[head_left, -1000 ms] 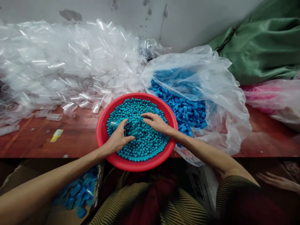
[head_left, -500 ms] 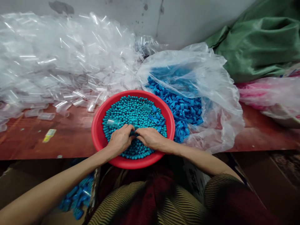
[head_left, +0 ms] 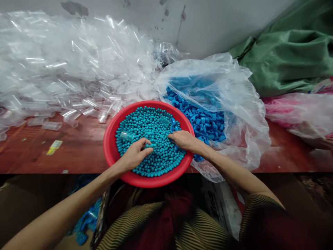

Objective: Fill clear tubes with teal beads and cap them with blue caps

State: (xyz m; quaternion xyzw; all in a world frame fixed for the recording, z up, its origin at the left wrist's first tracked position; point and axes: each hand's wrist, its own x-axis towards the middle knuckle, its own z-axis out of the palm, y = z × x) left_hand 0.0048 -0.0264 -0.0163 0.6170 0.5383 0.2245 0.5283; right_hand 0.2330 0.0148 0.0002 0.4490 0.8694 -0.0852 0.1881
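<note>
A red plastic basin (head_left: 109, 154) full of small turquoise beads (head_left: 145, 119) stands at the table's front edge. My left hand (head_left: 135, 152) is over the beads at the left, thumb and forefinger apart, with nothing visible between them. At the basin's right side, my right hand (head_left: 183, 139) has its fingertips pressed together beside a few blue plastic pieces (head_left: 173, 123). Whatever they hold, if anything, is hidden. A clear plastic tube (head_left: 126, 135) lies on the beads near my left hand.
Clear tubes are heaped (head_left: 85, 66) at the back left. Right of the basin, an open clear bag (head_left: 241, 121) spills blue plastic pieces (head_left: 205, 121). Farther right are a green cloth (head_left: 288, 59) and a pink-filled bag (head_left: 288, 107). A small yellow-and-white label (head_left: 54, 147) lies at left.
My hands were together over the basin's middle, fingers on a small dark object. They have parted: the right moved right to the blue pieces, while the left stayed over the beads and opened.
</note>
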